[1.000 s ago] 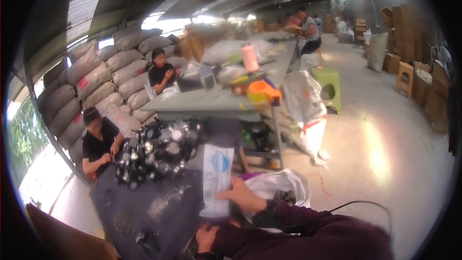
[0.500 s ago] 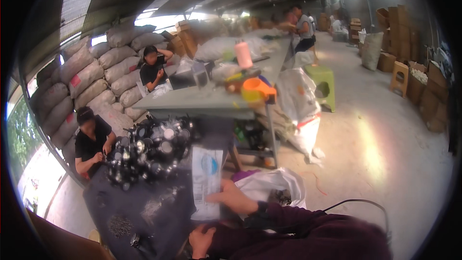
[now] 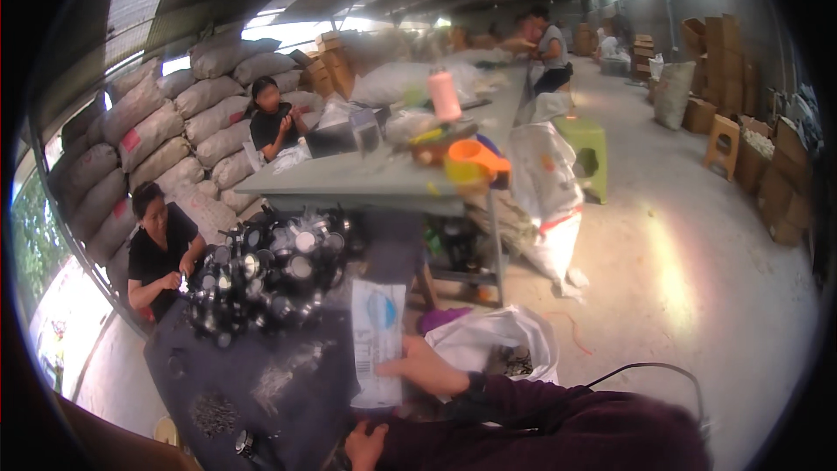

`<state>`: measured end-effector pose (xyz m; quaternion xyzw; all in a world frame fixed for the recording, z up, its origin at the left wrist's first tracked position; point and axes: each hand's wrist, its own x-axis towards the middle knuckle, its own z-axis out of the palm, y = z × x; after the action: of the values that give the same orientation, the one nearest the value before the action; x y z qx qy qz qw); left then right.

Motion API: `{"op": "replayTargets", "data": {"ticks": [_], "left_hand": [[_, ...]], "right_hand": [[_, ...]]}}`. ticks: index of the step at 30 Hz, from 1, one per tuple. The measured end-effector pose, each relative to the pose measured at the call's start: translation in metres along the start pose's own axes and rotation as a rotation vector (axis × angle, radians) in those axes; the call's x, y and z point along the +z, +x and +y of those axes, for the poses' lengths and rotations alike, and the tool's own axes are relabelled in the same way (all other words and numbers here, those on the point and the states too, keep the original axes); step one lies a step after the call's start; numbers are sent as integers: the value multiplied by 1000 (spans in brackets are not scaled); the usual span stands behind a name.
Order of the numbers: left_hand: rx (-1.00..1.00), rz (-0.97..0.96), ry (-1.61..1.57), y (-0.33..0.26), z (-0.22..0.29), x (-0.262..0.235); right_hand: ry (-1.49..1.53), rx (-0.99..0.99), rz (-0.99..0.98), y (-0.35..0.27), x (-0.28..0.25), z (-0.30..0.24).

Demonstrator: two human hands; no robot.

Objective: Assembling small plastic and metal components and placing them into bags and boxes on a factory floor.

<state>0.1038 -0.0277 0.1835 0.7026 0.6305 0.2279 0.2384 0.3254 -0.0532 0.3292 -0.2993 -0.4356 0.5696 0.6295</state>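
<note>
My right hand (image 3: 425,366), in a dark maroon sleeve with a black band at the wrist, grips a flat white printed pouch (image 3: 377,340) by its right side. The pouch stands upright over the dark cloth-covered table and bears a round blue mark. Lower down, my left hand (image 3: 366,447) rests near the table's near edge with thumb and fingers apart, nothing visible in it. On the dark tabletop (image 3: 305,414) lie a patch of small dark metal pieces (image 3: 214,415), some pale slivers (image 3: 275,381) and a black part with a silver end (image 3: 247,445).
A heap of black parts with round silver faces (image 3: 275,270) covers the table's far side. Beside it a co-worker (image 3: 163,249) handles something small. A grey table (image 3: 349,174) bears an orange tape dispenser (image 3: 475,160). An open white sack (image 3: 532,331) stands to the right.
The pouch and my right hand have shifted slightly down and right. The nearer co-worker's head has lifted. A person behind the grey table has lowered a hand from their head.
</note>
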Motion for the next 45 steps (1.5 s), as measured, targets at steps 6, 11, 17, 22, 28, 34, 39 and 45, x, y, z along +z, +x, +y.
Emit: {"op": "replayTargets", "data": {"ticks": [6, 11, 17, 22, 28, 34, 39, 45], "left_hand": [[16, -64, 59, -1, -1, 5], [94, 7, 48, -11, 40, -12], [291, 80, -34, -18, 73, -22], [184, -4, -25, -2, 35, 4], [16, -53, -81, -3, -7, 13], [-33, -63, -113, -17, -18, 11], [28, -7, -111, -27, -24, 16], [124, 6, -229, -37, -34, 5]], "right_hand": [[47, -34, 57, -2, -1, 5], [75, -80, 48, 0, -7, -1], [34, -53, 41, -2, -6, -7], [-5, -37, 52, -2, -5, -3], [46, -16, 50, 9, -9, 9], [75, 83, -7, 20, 10, 44], [33, 101, -59, 31, 28, 43], [5, 141, -197, 47, 62, 51]]}}
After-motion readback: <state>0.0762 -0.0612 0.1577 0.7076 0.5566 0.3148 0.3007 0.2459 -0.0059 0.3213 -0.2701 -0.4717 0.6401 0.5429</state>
